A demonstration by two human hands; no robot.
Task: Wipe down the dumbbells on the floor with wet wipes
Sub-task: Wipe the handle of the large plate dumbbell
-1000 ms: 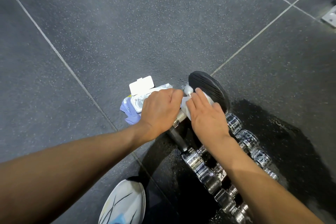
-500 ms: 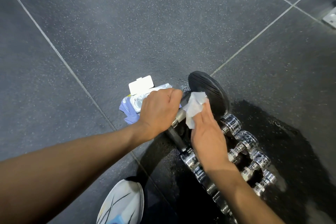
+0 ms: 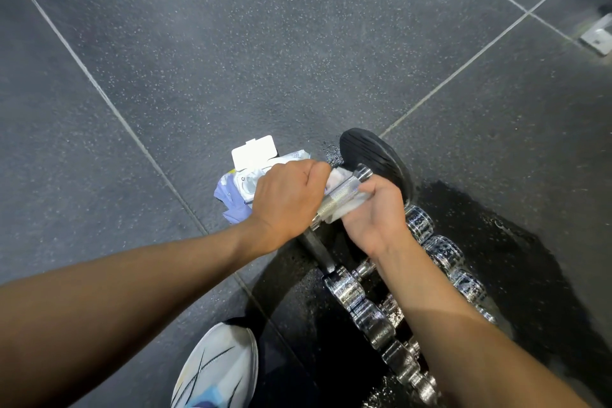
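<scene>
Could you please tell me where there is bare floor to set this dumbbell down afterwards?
Free: the dry tiles beyond the wipes pack and held dumbbell, and left of the pack. Crowded: the wet patch holding the chrome dumbbells, and near the shoe.

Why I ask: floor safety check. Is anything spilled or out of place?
Yes. A dark wet patch spreads over the floor beneath the chrome dumbbells on the right, shiny with droplets: a possible slip spot. The wipes pack lies with its lid flipped open, so wipes may dry.
</scene>
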